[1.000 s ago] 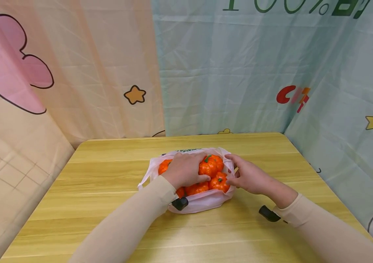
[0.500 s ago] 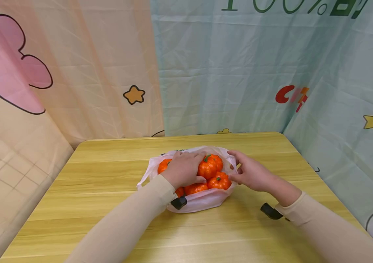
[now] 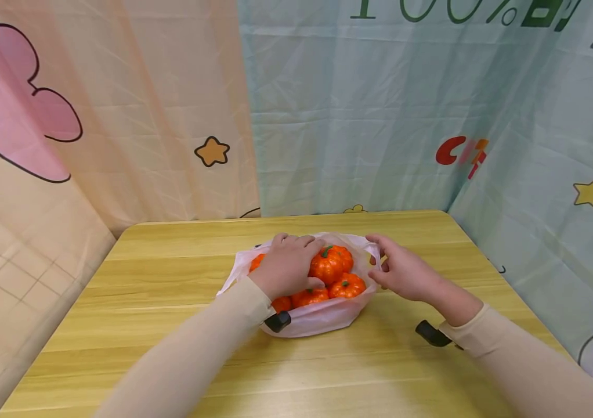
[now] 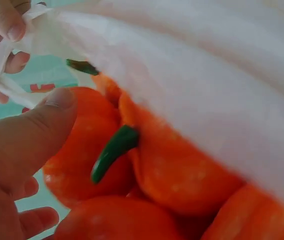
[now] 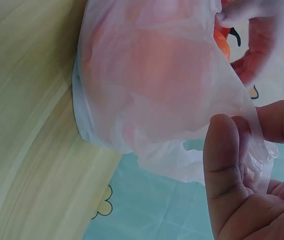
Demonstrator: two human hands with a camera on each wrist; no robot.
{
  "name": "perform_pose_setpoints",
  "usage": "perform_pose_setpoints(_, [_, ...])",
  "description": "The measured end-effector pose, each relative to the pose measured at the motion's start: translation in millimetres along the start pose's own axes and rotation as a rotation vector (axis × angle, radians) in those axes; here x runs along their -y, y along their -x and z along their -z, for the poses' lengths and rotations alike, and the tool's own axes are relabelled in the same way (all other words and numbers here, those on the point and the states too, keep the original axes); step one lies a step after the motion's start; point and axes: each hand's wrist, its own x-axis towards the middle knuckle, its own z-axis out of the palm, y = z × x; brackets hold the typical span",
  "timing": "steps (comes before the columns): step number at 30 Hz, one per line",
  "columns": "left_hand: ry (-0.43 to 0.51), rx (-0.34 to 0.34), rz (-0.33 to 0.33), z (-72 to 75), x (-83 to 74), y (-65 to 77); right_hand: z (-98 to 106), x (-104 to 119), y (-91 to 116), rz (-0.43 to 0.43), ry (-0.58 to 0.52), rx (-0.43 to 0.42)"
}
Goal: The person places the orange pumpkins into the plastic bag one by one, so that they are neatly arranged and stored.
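Note:
A thin whitish-pink plastic bag point(image 3: 322, 322) lies on the wooden table with its mouth spread, holding several small orange pumpkins point(image 3: 328, 265) with green stems point(image 4: 114, 152). Over the pumpkins on the bag's left side, my left hand point(image 3: 287, 268) is spread, thumb apart from the fingers; it hides part of the pile. My right hand point(image 3: 406, 270) pinches the bag's right edge near a handle loop, and the right wrist view shows the film point(image 5: 249, 125) between thumb and fingers. Pumpkins show faintly through the bag's side there.
The light wooden table point(image 3: 161, 290) has rounded far corners. Printed curtains point(image 3: 354, 128) hang behind it and along both sides. A black wrist-camera piece point(image 3: 278, 321) sits under the left wrist, near the bag's front; another point(image 3: 432, 333) is under the right.
My right hand has moved slightly right, drawing the bag's edge away from the pumpkins. My left hand has shifted a little left, its fingers rising, and more of the upper pumpkin shows.

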Motion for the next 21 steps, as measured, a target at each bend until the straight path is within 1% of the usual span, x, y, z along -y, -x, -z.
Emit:
perform_pose_setpoints(5, [0.007, -0.046, 0.002, 13.1, 10.1, 10.5, 4.1, 1.8, 0.9, -0.021, -0.017, -0.016])
perform_pose_setpoints(10, [0.016, -0.091, 0.005, 24.9, 26.3, 23.5, 8.2, 3.7, 2.3, -0.046, -0.027, -0.040])
perform_pose_setpoints(15, [0.030, -0.116, 0.031, 33.1, 49.8, 38.1, 12.4, 5.1, 4.2, -0.064, -0.001, -0.068])
perform_pose_setpoints(18, [0.030, -0.131, 0.052, 35.2, 66.2, 47.8, 15.2, 6.0, 5.4, -0.085, 0.009, -0.080])
perform_pose_setpoints(21, [0.041, -0.133, 0.076, 36.3, 80.8, 58.1, 18.1, 6.1, 6.5, -0.103, 0.007, -0.088])
